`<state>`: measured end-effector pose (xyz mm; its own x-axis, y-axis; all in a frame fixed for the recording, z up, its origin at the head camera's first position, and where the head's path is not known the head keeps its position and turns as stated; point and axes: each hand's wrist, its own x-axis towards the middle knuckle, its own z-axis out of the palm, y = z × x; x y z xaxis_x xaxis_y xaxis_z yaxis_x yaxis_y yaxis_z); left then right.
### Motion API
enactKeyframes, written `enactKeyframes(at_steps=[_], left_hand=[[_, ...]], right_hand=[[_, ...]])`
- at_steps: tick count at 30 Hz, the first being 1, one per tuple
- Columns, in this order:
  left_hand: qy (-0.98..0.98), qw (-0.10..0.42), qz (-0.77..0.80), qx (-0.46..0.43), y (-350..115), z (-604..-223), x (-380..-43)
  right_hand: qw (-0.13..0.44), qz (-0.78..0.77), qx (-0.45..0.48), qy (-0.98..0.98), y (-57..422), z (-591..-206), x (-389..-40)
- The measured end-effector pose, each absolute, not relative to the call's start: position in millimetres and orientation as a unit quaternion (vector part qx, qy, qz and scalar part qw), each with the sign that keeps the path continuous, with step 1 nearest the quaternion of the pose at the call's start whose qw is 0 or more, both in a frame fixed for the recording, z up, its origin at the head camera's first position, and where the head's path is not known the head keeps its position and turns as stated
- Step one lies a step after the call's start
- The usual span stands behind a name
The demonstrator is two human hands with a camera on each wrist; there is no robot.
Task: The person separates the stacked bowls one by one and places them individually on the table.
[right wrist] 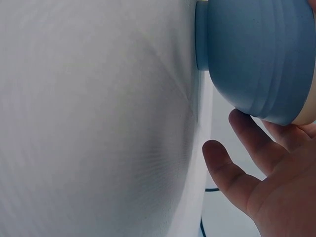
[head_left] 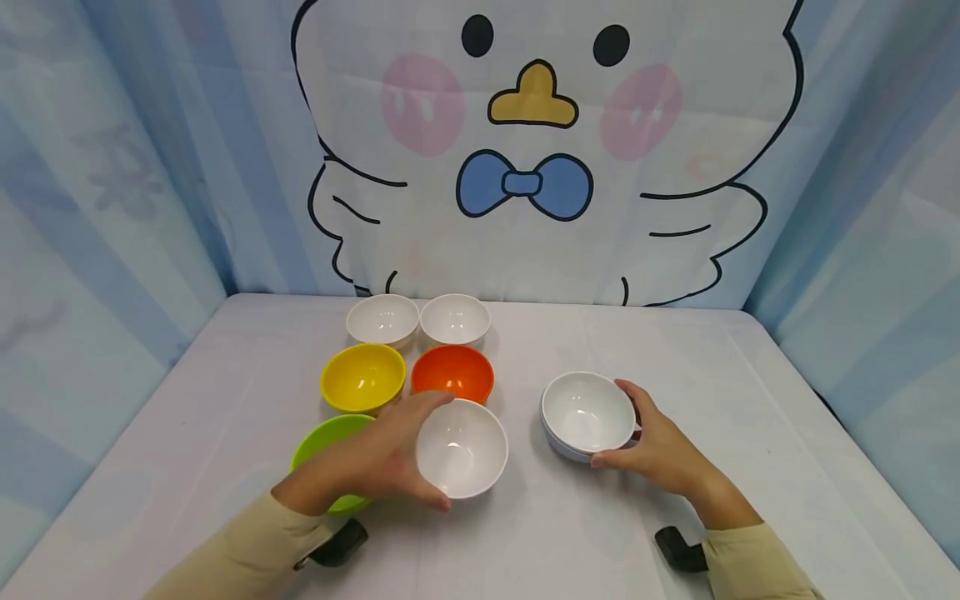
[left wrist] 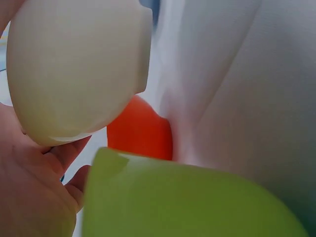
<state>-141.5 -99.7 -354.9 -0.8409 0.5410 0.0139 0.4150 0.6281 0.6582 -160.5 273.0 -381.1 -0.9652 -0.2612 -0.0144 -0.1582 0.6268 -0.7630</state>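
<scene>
My left hand (head_left: 390, 450) grips a white bowl (head_left: 462, 450) between thumb and fingers at its sides. In the left wrist view, the foot of that bowl (left wrist: 79, 64) appears lifted off the table. My right hand (head_left: 663, 450) holds a white bowl (head_left: 587, 411) nested in a blue bowl (head_left: 566, 450), thumb at the front, fingers around the far right side. The right wrist view shows the outside of the blue bowl (right wrist: 261, 59) with fingertips against it. Partly behind my left hand are a green bowl (head_left: 326, 437) and an orange bowl (head_left: 453, 372).
A yellow bowl (head_left: 363, 377) stands left of the orange one. Two more white bowls (head_left: 382, 319) sit side by side behind them. The table (head_left: 600, 533) has a white cover, with a printed curtain (head_left: 525, 258) at its back edge and curtains on both sides.
</scene>
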Motion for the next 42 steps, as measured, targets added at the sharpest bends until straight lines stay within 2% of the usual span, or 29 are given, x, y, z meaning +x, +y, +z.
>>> enactKeyframes(at_steps=[14,42], left_hand=[[0.900,0.112,0.323,0.269,-103,-365,-138],[0.903,0.078,0.253,0.339,-108,-373,-137]], right_hand=[[0.057,-0.418,-0.123,0.898,273,-382,-161],[0.063,-0.418,-0.116,0.899,274,-381,-161]])
